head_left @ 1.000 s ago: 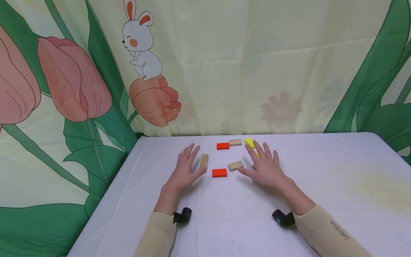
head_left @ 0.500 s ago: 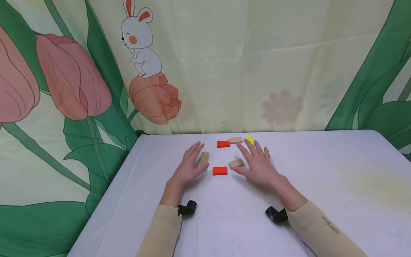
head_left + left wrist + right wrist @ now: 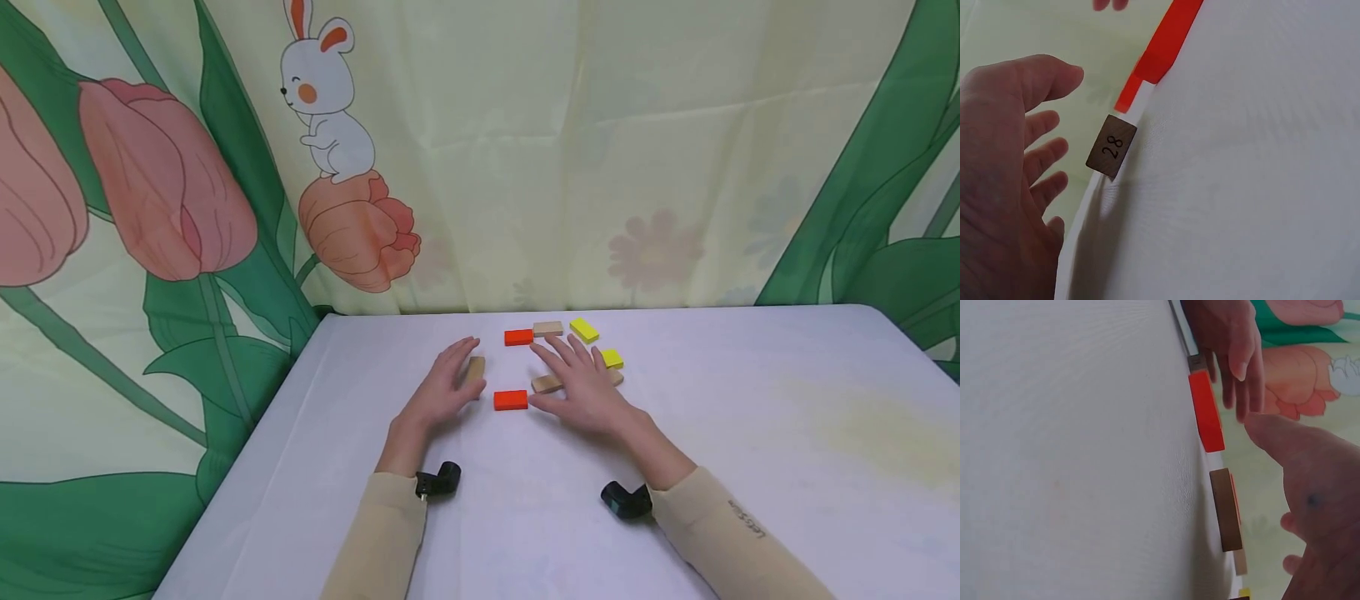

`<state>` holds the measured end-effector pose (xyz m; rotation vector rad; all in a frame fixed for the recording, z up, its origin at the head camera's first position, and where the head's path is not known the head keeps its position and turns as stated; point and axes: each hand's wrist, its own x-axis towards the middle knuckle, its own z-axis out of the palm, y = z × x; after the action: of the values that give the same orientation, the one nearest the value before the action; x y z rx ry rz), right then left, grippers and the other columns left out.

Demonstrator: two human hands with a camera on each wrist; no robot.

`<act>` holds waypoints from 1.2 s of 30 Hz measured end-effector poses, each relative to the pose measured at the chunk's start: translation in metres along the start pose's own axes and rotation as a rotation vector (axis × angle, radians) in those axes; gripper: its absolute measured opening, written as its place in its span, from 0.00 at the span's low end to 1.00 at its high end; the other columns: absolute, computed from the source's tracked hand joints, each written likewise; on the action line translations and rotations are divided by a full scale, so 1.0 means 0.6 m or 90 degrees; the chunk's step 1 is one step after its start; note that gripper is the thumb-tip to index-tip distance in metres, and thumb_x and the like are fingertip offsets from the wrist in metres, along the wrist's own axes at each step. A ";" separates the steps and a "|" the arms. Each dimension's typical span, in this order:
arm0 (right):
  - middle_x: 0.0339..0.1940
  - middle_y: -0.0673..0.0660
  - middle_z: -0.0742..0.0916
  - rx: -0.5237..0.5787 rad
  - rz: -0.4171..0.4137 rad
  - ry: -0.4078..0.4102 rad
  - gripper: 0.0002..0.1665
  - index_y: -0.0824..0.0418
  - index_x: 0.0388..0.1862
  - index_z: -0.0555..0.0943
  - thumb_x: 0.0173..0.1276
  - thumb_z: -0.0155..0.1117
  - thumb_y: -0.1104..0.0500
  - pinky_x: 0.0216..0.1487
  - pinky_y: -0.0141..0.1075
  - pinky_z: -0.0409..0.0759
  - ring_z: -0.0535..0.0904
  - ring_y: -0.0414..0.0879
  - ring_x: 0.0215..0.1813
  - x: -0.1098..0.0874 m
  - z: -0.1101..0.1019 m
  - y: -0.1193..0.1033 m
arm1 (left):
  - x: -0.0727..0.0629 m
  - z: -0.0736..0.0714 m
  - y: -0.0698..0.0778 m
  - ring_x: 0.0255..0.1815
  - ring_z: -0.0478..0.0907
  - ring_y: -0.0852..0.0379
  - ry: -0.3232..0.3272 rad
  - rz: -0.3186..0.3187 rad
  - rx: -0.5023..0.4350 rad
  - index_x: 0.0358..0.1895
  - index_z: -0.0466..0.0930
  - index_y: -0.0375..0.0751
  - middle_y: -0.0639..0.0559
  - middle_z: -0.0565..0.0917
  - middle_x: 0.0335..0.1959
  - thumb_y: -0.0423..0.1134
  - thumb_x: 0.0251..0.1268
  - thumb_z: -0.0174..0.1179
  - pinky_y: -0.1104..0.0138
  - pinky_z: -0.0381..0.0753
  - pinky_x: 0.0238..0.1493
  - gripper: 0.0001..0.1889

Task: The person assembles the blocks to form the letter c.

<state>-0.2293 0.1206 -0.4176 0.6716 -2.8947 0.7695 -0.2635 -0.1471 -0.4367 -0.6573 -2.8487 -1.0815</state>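
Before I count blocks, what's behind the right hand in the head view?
A yellow block and wooden blocks peek out around the right hand; anything fully covered cannot be seen.

Head camera looks down toward 12 o'clock; 2 wrist cameras (image 3: pixel 448 477) (image 3: pixel 622 500), low and close, share the nearest red block (image 3: pixel 511 400).
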 end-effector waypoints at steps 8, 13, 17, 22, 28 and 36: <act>0.80 0.59 0.61 0.008 -0.030 -0.004 0.48 0.52 0.80 0.63 0.65 0.70 0.43 0.72 0.70 0.41 0.46 0.66 0.80 0.006 0.011 -0.006 | 0.002 0.002 -0.001 0.79 0.53 0.49 -0.003 -0.031 -0.016 0.79 0.61 0.49 0.50 0.59 0.79 0.46 0.68 0.60 0.46 0.57 0.74 0.36; 0.80 0.59 0.63 0.022 -0.037 -0.015 0.46 0.51 0.79 0.65 0.65 0.71 0.45 0.72 0.70 0.40 0.46 0.66 0.80 0.008 0.014 -0.009 | 0.001 0.001 -0.001 0.78 0.54 0.49 -0.003 -0.036 -0.017 0.78 0.63 0.50 0.50 0.60 0.78 0.44 0.67 0.61 0.46 0.59 0.73 0.35; 0.79 0.58 0.66 0.025 -0.055 -0.015 0.42 0.50 0.77 0.68 0.66 0.70 0.46 0.72 0.70 0.40 0.48 0.66 0.79 0.009 0.018 -0.009 | 0.001 0.002 -0.001 0.78 0.55 0.49 -0.004 -0.040 -0.031 0.77 0.64 0.49 0.49 0.62 0.78 0.43 0.66 0.61 0.45 0.59 0.73 0.35; 0.76 0.58 0.70 0.033 -0.083 -0.015 0.37 0.51 0.74 0.72 0.67 0.70 0.49 0.72 0.70 0.41 0.51 0.66 0.79 0.006 0.022 -0.009 | 0.000 0.007 -0.002 0.78 0.56 0.49 -0.010 -0.062 -0.034 0.77 0.65 0.53 0.50 0.62 0.78 0.44 0.66 0.62 0.45 0.60 0.73 0.35; 0.70 0.57 0.76 0.036 -0.111 -0.018 0.33 0.52 0.70 0.76 0.66 0.71 0.51 0.72 0.71 0.43 0.56 0.65 0.77 0.005 0.022 -0.013 | -0.002 0.008 -0.002 0.77 0.57 0.49 -0.010 -0.071 -0.039 0.76 0.66 0.55 0.51 0.63 0.77 0.42 0.65 0.61 0.44 0.60 0.73 0.34; 0.62 0.52 0.83 0.034 -0.131 -0.033 0.26 0.52 0.65 0.81 0.67 0.70 0.54 0.72 0.70 0.43 0.63 0.61 0.75 0.006 0.023 -0.015 | -0.003 0.007 -0.003 0.77 0.57 0.49 -0.019 -0.077 -0.032 0.73 0.69 0.51 0.51 0.63 0.77 0.38 0.61 0.61 0.47 0.61 0.73 0.33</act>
<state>-0.2282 0.1052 -0.4248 0.9912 -2.7984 0.8157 -0.2624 -0.1463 -0.4414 -0.5146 -2.9297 -1.1721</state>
